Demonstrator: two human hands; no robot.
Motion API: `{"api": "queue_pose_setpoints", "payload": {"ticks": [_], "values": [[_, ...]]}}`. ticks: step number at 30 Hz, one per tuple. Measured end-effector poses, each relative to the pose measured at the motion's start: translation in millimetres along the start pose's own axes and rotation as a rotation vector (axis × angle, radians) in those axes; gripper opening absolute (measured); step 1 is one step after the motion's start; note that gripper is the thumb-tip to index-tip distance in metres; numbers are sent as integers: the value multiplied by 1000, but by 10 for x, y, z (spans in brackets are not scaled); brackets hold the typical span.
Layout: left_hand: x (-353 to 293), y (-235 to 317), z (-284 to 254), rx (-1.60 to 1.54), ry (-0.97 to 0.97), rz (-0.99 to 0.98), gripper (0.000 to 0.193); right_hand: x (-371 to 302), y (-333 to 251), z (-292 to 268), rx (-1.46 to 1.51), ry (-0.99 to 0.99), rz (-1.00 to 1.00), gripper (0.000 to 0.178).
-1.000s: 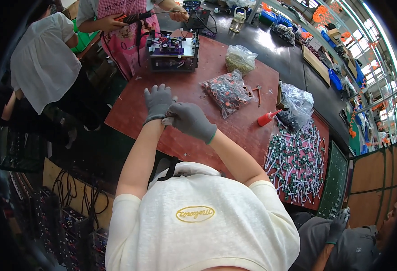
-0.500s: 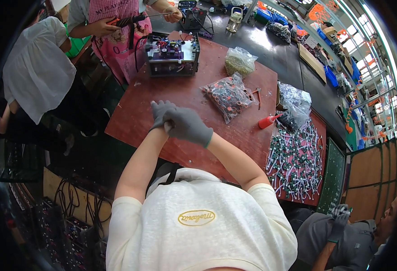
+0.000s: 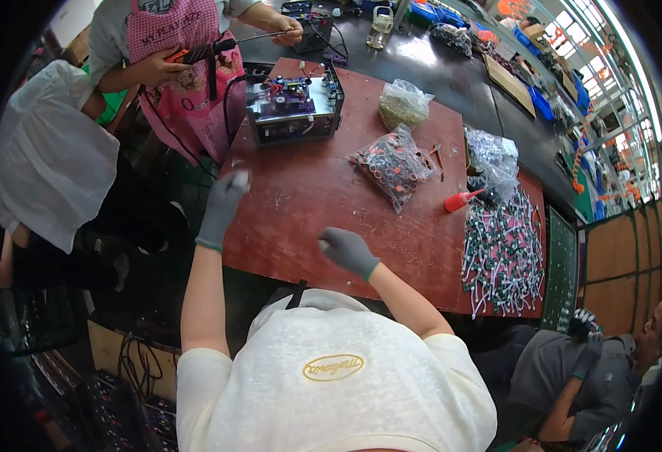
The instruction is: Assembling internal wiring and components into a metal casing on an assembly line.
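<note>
Both my hands wear grey gloves and are apart over the left and near parts of the red-brown tabletop (image 3: 293, 218). My left hand (image 3: 225, 203) is near the left edge, short of the open electronics case (image 3: 293, 105). Its fingers look curled, with a pale patch at their tips; what they hold, if anything, cannot be made out. My right hand (image 3: 350, 252) is closed above the near edge, back upward, its inside hidden. Farther right lie a clear bag of small dark and orange parts (image 3: 395, 167) and a red squeeze bottle (image 3: 461, 200).
A bag of small greenish pieces (image 3: 405, 105) and orange-handled pliers (image 3: 438, 160) lie toward the right. Many white-wired connectors (image 3: 502, 256) cover the right end, beside a clear plastic bag (image 3: 493, 162). Across the table, a person in a pink apron (image 3: 184, 98) holds a screwdriver-like tool (image 3: 218, 49).
My hands were clasped together and have come apart: the left moved left, the right moved right and nearer to me. The view has shifted slightly.
</note>
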State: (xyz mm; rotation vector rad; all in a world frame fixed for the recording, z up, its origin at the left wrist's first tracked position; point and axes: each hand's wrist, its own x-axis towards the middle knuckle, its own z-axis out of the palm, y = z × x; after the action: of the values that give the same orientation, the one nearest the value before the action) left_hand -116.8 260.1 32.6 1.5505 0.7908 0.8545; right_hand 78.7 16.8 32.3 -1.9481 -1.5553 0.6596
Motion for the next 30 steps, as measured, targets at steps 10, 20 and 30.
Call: {"api": "queue_pose_setpoints", "payload": {"ticks": [10,20,30], "values": [[-415,-659,-366,664,-510,-600,35,-679,723,42,100,-50,935,39],[-209,-799,-360,374,-406,-851,32,-692,822,215,59,59,982,39],[-159,-726,-322,378,-383,-937,37,-658,674,155,10,24,1042,38]]}}
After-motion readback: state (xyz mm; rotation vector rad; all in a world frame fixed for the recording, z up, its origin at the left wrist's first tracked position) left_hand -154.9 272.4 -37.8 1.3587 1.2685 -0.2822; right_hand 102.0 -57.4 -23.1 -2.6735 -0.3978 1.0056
